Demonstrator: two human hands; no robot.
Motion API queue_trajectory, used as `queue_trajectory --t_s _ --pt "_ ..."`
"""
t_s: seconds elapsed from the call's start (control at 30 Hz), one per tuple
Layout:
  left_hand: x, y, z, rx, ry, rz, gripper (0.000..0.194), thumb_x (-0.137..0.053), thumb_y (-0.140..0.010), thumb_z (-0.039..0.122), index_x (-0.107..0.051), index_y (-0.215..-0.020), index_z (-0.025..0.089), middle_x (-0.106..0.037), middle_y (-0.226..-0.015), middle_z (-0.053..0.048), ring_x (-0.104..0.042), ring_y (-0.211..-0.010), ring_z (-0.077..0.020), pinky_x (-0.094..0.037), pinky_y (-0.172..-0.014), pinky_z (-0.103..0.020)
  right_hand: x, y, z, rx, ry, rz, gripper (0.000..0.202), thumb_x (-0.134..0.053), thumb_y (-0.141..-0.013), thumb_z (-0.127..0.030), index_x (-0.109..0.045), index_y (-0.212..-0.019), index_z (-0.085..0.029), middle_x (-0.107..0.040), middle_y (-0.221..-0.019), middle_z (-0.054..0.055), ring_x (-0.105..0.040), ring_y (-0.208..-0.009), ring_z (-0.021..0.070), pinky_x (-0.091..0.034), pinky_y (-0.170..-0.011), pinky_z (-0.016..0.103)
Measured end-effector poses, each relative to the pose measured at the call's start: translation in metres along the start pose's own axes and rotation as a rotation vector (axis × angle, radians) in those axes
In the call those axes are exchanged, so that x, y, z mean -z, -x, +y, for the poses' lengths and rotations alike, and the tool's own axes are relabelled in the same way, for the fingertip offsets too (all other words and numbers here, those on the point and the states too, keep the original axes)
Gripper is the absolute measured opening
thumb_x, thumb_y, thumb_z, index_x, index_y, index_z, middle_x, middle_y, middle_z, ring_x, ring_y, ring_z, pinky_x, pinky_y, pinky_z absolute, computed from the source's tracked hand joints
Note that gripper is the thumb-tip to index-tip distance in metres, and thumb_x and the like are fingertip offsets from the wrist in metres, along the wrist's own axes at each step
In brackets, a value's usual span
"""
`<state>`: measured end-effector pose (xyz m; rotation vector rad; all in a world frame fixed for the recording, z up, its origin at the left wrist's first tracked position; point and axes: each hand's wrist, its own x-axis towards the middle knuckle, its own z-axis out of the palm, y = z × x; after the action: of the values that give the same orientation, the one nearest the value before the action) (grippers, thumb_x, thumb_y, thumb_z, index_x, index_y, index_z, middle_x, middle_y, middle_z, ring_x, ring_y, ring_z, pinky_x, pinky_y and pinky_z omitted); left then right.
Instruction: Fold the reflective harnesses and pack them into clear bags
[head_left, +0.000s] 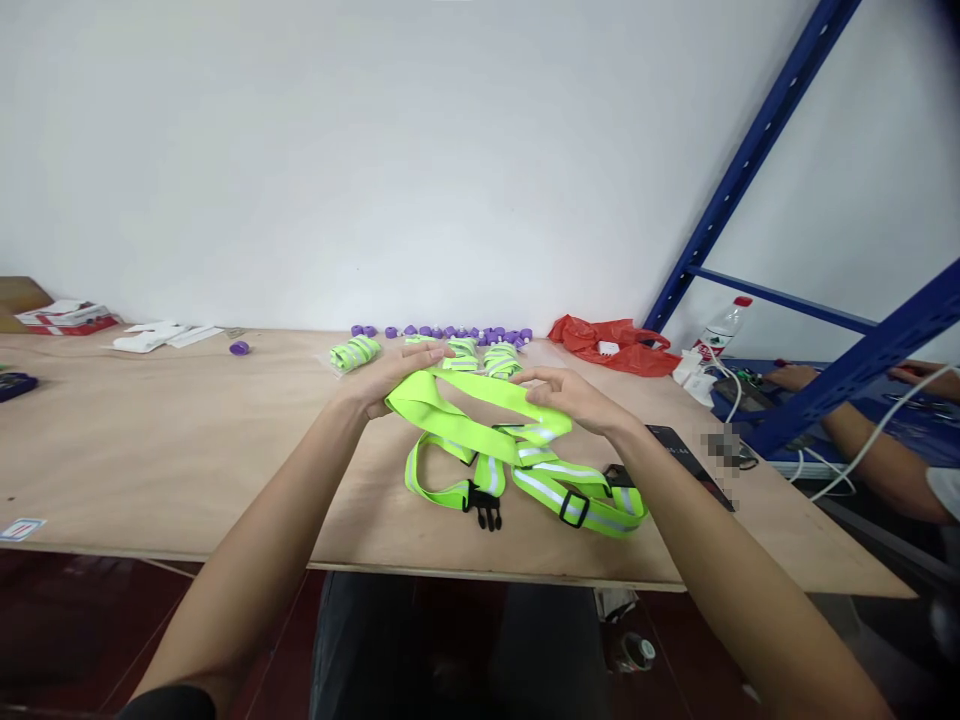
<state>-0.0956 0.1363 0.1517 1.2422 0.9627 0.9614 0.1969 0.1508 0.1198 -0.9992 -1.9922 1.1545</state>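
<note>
A neon yellow-green strap (450, 424) with silver reflective stripes is spread in loops over the wooden table, its upper loop raised between both hands. My left hand (394, 378) holds that loop at its left end, fingers together. On the right side, my right hand (564, 393) grips the same loop with curled fingers. Nearer the table's front edge lie a black buckle (485, 503) and a black slider (574, 509), both on the strap.
Behind the hands are bundled green straps (354, 353) and a row of purple rolls (450, 332). A red bag (615, 345), a bottle (724, 328) and a phone (690, 466) lie right, beside a blue metal frame (739, 165). Another person's arm (870, 450) shows beyond.
</note>
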Motion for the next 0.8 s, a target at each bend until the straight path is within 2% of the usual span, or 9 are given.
queue_trajectory --t_s 0.1,0.2,0.27,0.33,0.4,0.5,0.67,0.73,0.8 --pt "-0.005 -0.001 -0.008 -0.005 0.071 0.003 0.042 -0.087 -0.065 0.040 -0.070 -0.096 0.017 -0.063 -0.071 0.000 -0.056 -0.054 -0.0100 -0.041 -0.046 -0.019 -0.007 0.005 -0.003 0.084 0.400 -0.005 0.058 -0.079 -0.070 -0.053 -0.061 -0.117 -0.024 -0.066 -0.119 0.007 -0.063 -0.103 0.0268 -0.048 -0.078 0.033" --pt "-0.002 -0.004 -0.016 0.011 0.095 0.066 0.042 -0.089 -0.062 0.039 -0.068 -0.091 0.016 -0.061 -0.067 0.002 -0.053 -0.050 -0.0084 -0.040 -0.045 -0.019 -0.014 0.016 0.001 0.158 0.767 -0.001 0.071 -0.083 -0.064 -0.054 -0.052 -0.119 -0.023 -0.065 -0.115 0.008 -0.064 -0.089 0.0262 -0.044 -0.068 0.031" --pt "0.003 -0.007 -0.020 0.006 0.118 0.107 0.041 -0.089 -0.061 0.037 -0.068 -0.089 0.015 -0.062 -0.068 0.002 -0.055 -0.052 -0.0087 -0.043 -0.047 -0.019 -0.016 0.026 0.006 0.249 0.959 -0.048 0.049 -0.074 -0.079 -0.047 -0.052 -0.115 -0.022 -0.065 -0.113 0.009 -0.063 -0.085 0.0247 -0.041 -0.065 0.030" --pt "0.008 -0.009 -0.022 -0.001 0.113 0.137 0.041 -0.089 -0.061 0.037 -0.069 -0.088 0.016 -0.063 -0.069 0.001 -0.056 -0.054 -0.0093 -0.043 -0.049 -0.020 -0.016 0.033 0.010 0.341 1.101 -0.065 0.019 -0.057 -0.093 -0.032 -0.056 -0.108 -0.021 -0.066 -0.110 0.010 -0.063 -0.087 0.0237 -0.039 -0.065 0.029" --pt "0.010 -0.010 -0.024 0.002 0.082 0.146 0.041 -0.088 -0.062 0.039 -0.069 -0.090 0.016 -0.063 -0.069 0.001 -0.056 -0.054 -0.0101 -0.043 -0.048 -0.020 -0.018 0.037 0.012 0.399 1.150 -0.020 0.014 -0.046 -0.097 -0.023 -0.059 -0.100 -0.020 -0.067 -0.104 0.010 -0.062 -0.087 0.0231 -0.039 -0.067 0.030" --pt "0.007 -0.011 -0.026 0.018 0.034 0.097 0.040 -0.087 -0.065 0.040 -0.070 -0.091 0.015 -0.064 -0.070 0.000 -0.055 -0.054 -0.0101 -0.042 -0.049 -0.021 -0.031 0.031 0.011 0.449 1.034 0.022 0.019 -0.044 -0.098 -0.022 -0.062 -0.096 -0.022 -0.070 -0.101 0.008 -0.062 -0.093 0.0225 -0.042 -0.075 0.031" --pt "-0.002 -0.006 -0.027 0.051 0.006 -0.007 0.038 -0.085 -0.069 0.041 -0.071 -0.092 0.015 -0.070 -0.084 -0.004 -0.061 -0.067 -0.0125 -0.047 -0.059 -0.022 -0.066 -0.005 0.009 0.367 0.932 -0.151 0.033 -0.050 -0.087 -0.010 -0.066 -0.111 -0.026 -0.073 -0.101 0.004 -0.064 -0.085 0.0197 -0.040 -0.069 0.027" --pt "-0.003 -0.001 -0.025 0.077 -0.008 -0.027 0.039 -0.084 -0.070 0.041 -0.071 -0.096 0.015 -0.071 -0.092 -0.006 -0.064 -0.074 -0.0147 -0.049 -0.063 -0.023 -0.077 -0.019 0.012 0.300 0.971 -0.241 0.036 -0.056 -0.081 -0.008 -0.068 -0.110 -0.027 -0.074 -0.093 0.003 -0.065 -0.078 0.0193 -0.038 -0.065 0.026" --pt "-0.002 0.005 -0.022 0.089 -0.029 -0.045 0.039 -0.084 -0.071 0.042 -0.071 -0.098 0.016 -0.072 -0.094 -0.006 -0.064 -0.076 -0.0149 -0.050 -0.064 -0.023 -0.081 -0.030 0.016 0.237 0.986 -0.264 0.031 -0.061 -0.077 -0.008 -0.072 -0.101 -0.024 -0.074 -0.084 0.004 -0.065 -0.073 0.0191 -0.038 -0.063 0.026"
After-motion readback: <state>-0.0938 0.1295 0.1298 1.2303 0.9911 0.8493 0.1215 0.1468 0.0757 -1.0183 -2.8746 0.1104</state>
